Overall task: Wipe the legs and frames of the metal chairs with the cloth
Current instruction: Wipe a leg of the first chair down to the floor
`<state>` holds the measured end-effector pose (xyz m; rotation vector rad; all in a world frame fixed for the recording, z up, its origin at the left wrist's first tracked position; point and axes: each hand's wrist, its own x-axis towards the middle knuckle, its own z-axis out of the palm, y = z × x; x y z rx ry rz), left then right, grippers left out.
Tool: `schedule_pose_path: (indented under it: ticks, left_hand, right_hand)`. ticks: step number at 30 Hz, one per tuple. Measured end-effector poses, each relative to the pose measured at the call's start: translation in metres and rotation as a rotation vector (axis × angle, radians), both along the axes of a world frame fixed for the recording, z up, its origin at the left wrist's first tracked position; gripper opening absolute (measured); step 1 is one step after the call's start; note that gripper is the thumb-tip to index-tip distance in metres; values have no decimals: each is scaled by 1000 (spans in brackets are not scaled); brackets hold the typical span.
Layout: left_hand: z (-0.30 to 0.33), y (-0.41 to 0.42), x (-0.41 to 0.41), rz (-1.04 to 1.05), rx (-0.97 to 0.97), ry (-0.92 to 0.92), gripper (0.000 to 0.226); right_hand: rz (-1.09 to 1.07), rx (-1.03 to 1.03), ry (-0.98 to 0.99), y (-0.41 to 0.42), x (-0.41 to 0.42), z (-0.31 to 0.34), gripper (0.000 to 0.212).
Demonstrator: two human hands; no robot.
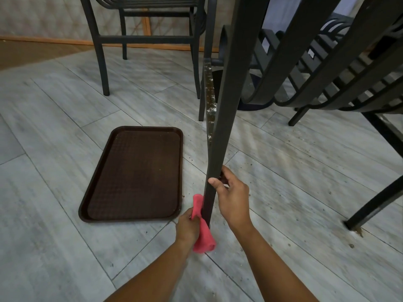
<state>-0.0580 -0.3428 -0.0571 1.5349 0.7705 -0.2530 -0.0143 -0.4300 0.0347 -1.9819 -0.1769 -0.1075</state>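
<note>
Leg-wiping step in hand: right hand (232, 194) grips the near black chair leg (220, 131) low down, left hand (188, 227) pinches the pink cloth (201, 227) against its foot; next, judged, an upward stroke toward the speckled grime.

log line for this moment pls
left hand grips pink cloth against chair leg low end | right hand grips leg above | grime higher up | brown tray on floor
</note>
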Motion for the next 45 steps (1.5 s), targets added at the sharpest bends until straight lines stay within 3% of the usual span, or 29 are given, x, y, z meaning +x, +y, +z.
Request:
schedule_pose_path:
  ticks: [9, 13, 18, 22, 26, 31, 35, 45]
  left_hand:
    - [23, 7, -10, 55, -38, 34, 31]
    - [35, 20, -16, 97, -41, 35, 32]
    - [50, 46, -25, 137, -4, -42, 28]
    - [59, 61, -33, 232, -83, -90, 25]
    - [72, 59, -38, 300, -205, -146, 20]
    - [83, 54, -38, 260, -268, -181, 24]
    - [91, 47, -38, 222, -290, -216, 24]
    - [99, 38, -37, 0, -120, -285, 22]
  right_hand:
    - [-181, -64, -16, 8, -21, -20, 41]
    - [-252, -42, -90, 17, -46, -28, 28]
    - [2, -159, 12, 32, -62, -41, 16]
    - [203, -266, 136, 46, -67, -42, 38]
    - [275, -339, 194, 59, -70, -45, 57]
    - [259, -343, 150, 57, -69, -36, 67]
    - [205, -331, 89, 48, -68, -27, 58]
    - [24, -262, 68, 32, -67, -7, 44]
